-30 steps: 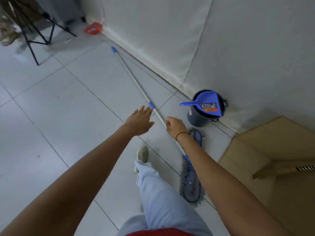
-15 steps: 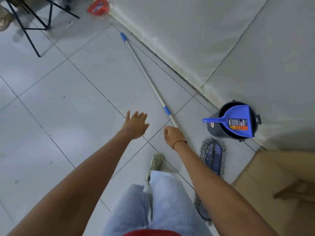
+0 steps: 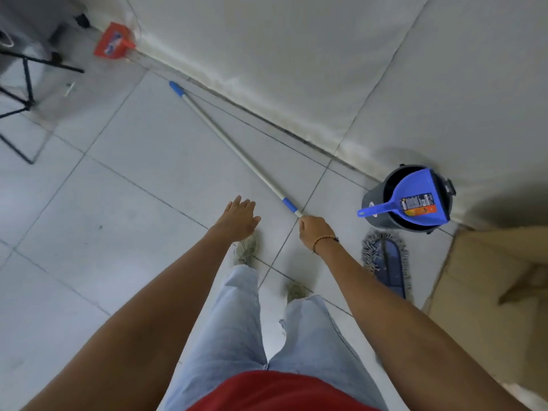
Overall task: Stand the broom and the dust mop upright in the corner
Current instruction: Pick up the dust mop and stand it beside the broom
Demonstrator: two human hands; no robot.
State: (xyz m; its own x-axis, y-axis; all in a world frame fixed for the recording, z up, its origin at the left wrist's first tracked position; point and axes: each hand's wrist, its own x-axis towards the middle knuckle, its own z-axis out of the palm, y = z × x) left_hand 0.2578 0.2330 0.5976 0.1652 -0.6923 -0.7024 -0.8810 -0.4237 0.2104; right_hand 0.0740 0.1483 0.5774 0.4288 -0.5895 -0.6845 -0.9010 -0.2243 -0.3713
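The dust mop's pale handle (image 3: 237, 152) with blue fittings runs slanted from near the wall down to my right hand (image 3: 314, 231), which is shut on it. Its blue fringed head (image 3: 385, 262) rests on the tiles to the right of my right arm; the lower handle is hidden behind that arm. My left hand (image 3: 238, 221) hovers open, fingers spread, just left of the handle and apart from it. The broom's red head (image 3: 114, 44) lies on the floor at the far left against the wall, its thin handle stretched along the wall's base.
A dark bucket (image 3: 376, 209) holding a blue dustpan (image 3: 415, 200) stands by the wall on the right. Flat cardboard (image 3: 489, 307) covers the floor at the far right. Black stand legs (image 3: 20, 108) reach in at the far left. White cloth (image 3: 296, 54) covers the wall.
My right hand has kept its grip on the mop handle. I have stepped closer to the wall and both feet now show below me. My left hand stays open beside the handle.
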